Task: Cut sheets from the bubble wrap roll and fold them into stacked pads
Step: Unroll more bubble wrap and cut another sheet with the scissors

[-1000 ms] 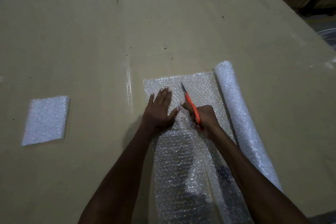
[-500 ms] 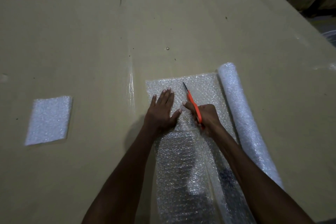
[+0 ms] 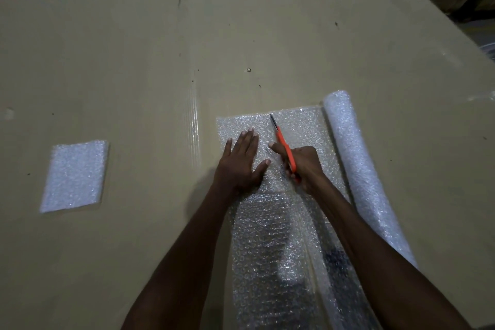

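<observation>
On a cardboard-covered tabletop point(image 3: 134, 61), a left hand point(image 3: 239, 162) lay flat with fingers spread on the unrolled sheet point(image 3: 297, 126) while the right hand point(image 3: 301, 165), fingers closed around orange scissors point(image 3: 284, 146), neared the far edge beside the bubble wrap roll point(image 3: 356, 166); one folded pad point(image 3: 75, 175) lay finished well to the left.

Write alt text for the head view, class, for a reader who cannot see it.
A right hand runs orange scissors through unrolled bubble wrap while the left hand presses it flat. The roll lies to the right and a folded pad far left, all on cardboard.
</observation>
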Tool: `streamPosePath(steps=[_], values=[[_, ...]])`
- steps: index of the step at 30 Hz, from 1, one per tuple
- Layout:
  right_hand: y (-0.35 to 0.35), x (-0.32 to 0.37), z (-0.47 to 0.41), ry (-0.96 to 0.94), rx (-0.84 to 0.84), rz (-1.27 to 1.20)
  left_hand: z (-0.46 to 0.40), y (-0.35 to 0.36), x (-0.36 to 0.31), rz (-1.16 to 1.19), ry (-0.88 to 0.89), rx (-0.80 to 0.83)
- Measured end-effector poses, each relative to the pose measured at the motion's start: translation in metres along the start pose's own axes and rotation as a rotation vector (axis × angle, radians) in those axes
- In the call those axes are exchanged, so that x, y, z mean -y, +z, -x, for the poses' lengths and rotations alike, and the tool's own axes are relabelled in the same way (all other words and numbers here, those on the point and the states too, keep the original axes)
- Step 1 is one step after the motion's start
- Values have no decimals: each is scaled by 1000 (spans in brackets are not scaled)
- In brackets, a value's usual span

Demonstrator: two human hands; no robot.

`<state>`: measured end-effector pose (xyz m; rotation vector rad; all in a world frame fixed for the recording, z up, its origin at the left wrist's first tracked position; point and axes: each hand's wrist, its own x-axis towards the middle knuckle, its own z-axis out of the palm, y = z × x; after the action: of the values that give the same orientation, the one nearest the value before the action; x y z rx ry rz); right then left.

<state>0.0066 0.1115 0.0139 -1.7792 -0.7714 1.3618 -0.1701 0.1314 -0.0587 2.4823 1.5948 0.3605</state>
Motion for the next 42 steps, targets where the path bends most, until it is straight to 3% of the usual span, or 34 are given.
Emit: streamPosePath(steps=[17, 42], values=[[3, 1, -9, -25, 6, 24, 2, 1, -1, -8, 13, -52], [7, 11, -18, -20, -3, 46, 2, -1, -2, -26, -6, -2]])
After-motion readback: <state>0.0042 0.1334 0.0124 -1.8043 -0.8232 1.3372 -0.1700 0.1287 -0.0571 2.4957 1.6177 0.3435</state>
